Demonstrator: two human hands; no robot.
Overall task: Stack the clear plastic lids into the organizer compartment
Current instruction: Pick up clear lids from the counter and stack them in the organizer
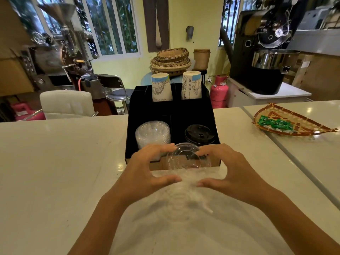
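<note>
A black organizer (195,115) stands on the white counter ahead of me. Its front left compartment holds a stack of clear plastic lids (153,134). The front right compartment holds black lids (199,134). Just in front of the organizer, my left hand (147,172) and my right hand (230,172) hold a stack of clear lids (187,161) between them, fingers curved round its two sides. The lower part of that stack is blurred against the counter.
Two stacks of paper cups (161,87) (191,85) stand in the organizer's rear compartments. A woven tray (294,124) with green packets lies at the right, beyond a seam in the counter. A white chair (67,103) stands behind the counter at the left.
</note>
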